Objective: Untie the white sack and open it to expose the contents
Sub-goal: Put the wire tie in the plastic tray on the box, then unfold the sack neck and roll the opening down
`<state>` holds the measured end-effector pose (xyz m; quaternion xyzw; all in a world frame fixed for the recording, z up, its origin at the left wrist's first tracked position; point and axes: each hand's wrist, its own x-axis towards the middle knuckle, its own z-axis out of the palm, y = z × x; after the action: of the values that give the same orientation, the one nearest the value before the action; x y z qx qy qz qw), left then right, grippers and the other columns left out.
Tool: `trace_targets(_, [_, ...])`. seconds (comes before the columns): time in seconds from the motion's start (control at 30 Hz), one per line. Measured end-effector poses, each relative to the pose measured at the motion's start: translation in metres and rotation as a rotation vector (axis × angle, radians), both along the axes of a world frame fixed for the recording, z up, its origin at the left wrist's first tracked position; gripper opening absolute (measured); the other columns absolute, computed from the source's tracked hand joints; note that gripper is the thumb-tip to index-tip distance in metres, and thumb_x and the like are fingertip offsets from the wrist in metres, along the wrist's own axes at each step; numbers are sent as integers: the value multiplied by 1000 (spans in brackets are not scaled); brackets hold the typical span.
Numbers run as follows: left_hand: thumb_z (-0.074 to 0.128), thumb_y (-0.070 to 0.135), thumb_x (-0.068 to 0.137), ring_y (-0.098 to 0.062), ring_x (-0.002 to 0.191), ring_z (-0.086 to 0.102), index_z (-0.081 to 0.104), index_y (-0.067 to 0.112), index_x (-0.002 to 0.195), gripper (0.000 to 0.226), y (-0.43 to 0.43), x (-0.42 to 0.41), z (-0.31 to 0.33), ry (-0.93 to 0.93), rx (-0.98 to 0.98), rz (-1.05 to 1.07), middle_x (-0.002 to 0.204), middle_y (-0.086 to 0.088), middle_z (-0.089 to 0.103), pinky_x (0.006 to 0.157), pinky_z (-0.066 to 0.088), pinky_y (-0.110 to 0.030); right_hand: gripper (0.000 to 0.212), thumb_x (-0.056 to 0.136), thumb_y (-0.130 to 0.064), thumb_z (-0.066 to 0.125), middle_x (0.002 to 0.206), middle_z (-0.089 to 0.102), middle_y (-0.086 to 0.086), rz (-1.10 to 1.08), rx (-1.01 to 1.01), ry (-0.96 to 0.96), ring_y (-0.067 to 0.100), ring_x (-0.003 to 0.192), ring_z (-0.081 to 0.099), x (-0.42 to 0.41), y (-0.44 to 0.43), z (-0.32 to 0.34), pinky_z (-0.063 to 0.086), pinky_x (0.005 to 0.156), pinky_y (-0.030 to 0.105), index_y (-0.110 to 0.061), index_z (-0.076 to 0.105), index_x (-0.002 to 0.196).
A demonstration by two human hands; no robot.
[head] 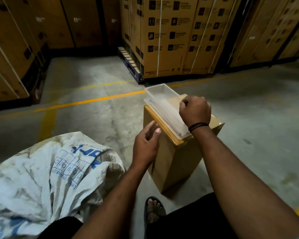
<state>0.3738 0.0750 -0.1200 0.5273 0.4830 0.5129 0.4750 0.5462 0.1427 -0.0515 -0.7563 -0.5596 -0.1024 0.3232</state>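
The white sack (41, 169) lies crumpled on the floor (93, 118), contents hidden; a clear tray (162, 97), seemingly empty, tops a cardboard box (176, 161), left grip (145, 145) loosely open beside it, right grip (195, 111) curled above, hold unclear.

Plenty of open floor (97, 121) between white sack (41, 173) near left and cardboard box (176, 163) right; stacked cartons (171, 37) block far and left sides.

One sack (33, 173) is lying here, and one small cardboard box (176, 163) is standing beside it, carrying one clear tray (162, 99). Two hands are hovering: left hand (146, 145), right hand (195, 109).
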Motion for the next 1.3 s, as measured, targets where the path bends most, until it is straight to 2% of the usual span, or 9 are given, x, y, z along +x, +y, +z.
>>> trace_targets(0.23, [65, 27, 99, -2, 116, 66, 61, 24, 140, 42, -16, -58, 11, 129, 37, 47, 129, 4, 71, 97, 58, -41, 23, 87, -28, 55, 88, 74, 2, 260, 73, 16, 25, 89, 61, -47, -9, 12, 52, 82, 40, -19, 76, 90])
trace_targets(0.47, [70, 21, 96, -11, 103, 73, 68, 19, 130, 35, -56, -170, 11, 388, -17, 110, 122, 2, 73, 86, 56, -24, 19, 85, -27, 62, 87, 75, 1, 723, -104, 22, 20, 81, 65, -137, -34, 5, 54, 77, 37, -17, 78, 90])
trace_targets(0.6, [71, 32, 94, 1, 88, 70, 69, 28, 128, 35, -92, -238, 11, 648, -65, 157, 121, 14, 70, 85, 53, -21, 14, 86, -25, 66, 87, 74, -1, 970, -286, 16, 13, 77, 64, -204, -68, -12, 54, 76, 34, -18, 78, 91])
trace_targets(0.67, [71, 37, 92, 4, 85, 68, 70, 31, 127, 35, -115, -268, 8, 746, -125, 178, 123, 16, 70, 88, 55, -26, 14, 86, -29, 65, 88, 73, -4, 1091, -429, -100, 17, 81, 65, -237, -90, -26, 54, 76, 35, -22, 76, 91])
trace_targets(0.8, [73, 38, 90, -7, 92, 72, 70, 29, 125, 36, -163, -310, -14, 811, -268, 235, 121, 11, 72, 92, 56, -32, 24, 85, -40, 58, 104, 70, -1, 1337, -543, -502, 27, 101, 64, -290, -142, -62, 54, 82, 39, -30, 71, 103])
trace_targets(0.97, [72, 39, 90, -11, 107, 69, 70, 28, 125, 37, -217, -342, -48, 889, -420, 216, 119, 7, 73, 93, 53, -30, 36, 73, -41, 72, 106, 66, 3, 1635, -380, -930, 30, 101, 62, -331, -209, -130, 49, 81, 43, -27, 68, 106])
trace_targets(1.03, [71, 37, 91, -13, 109, 68, 69, 26, 127, 38, -230, -348, -57, 912, -451, 175, 120, 5, 73, 91, 53, -29, 51, 70, -47, 73, 119, 65, 4, 1658, -363, -1007, 30, 112, 59, -339, -223, -152, 45, 93, 50, -26, 66, 116])
trace_targets(1.17, [66, 16, 88, -17, 107, 66, 60, 27, 138, 52, -242, -355, -62, 998, -493, 55, 126, 3, 70, 80, 46, -24, 76, 80, -58, 62, 145, 47, 10, 1508, -522, -992, 33, 138, 39, -346, -222, -162, 20, 113, 60, -17, 45, 141])
trace_targets(1.3, [65, 11, 88, -26, 123, 59, 46, 24, 151, 67, -237, -357, -62, 1055, -541, -84, 140, -5, 60, 97, 49, -32, 57, 86, -56, 57, 121, 61, 9, 1422, -488, -1002, 30, 116, 51, -352, -207, -150, 26, 102, 49, -13, 53, 122])
